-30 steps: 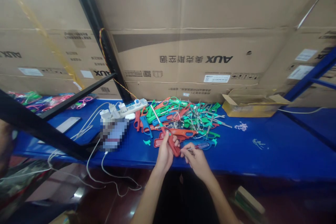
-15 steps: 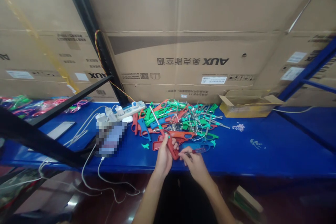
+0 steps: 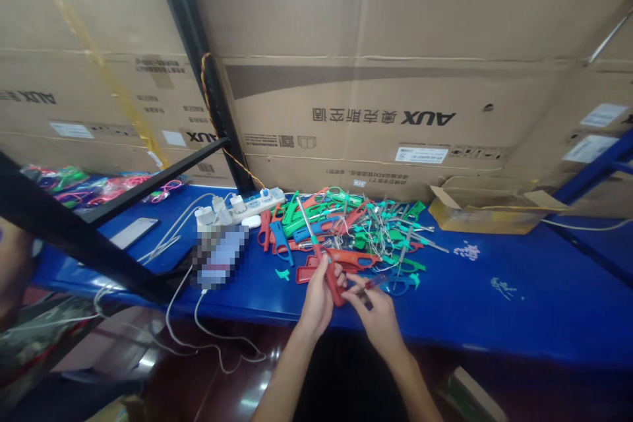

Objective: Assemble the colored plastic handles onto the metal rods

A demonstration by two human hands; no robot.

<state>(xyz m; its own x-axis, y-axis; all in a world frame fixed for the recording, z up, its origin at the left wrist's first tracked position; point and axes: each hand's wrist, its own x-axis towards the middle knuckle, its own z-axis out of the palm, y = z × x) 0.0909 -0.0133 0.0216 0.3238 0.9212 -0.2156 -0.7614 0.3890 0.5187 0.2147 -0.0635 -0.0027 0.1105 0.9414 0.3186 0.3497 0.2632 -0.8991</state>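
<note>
My left hand is wrapped round a red long-nosed lighter, whose metal tube points up and away over the pile. Close beside it, my right hand holds a small screwdriver with a clear reddish handle, its fingertips against the lighter's lower end. The screwdriver's tip is hidden by the fingers. Just beyond my hands lies a heap of lighter parts, with red, green, blue and orange shells, metal tubes and thin white wires. A loose green piece sits left of the lighter.
A power strip with plugs and a blurred-out phone lie to the left, cables trailing over the edge. An open carton stands at back right. Small pale parts lie on the blue table. Another person's arm shows far left.
The view has shifted, so the scene sits further right. Another person's arm has come in at the far left. Both hands keep their holds on lighter and screwdriver.
</note>
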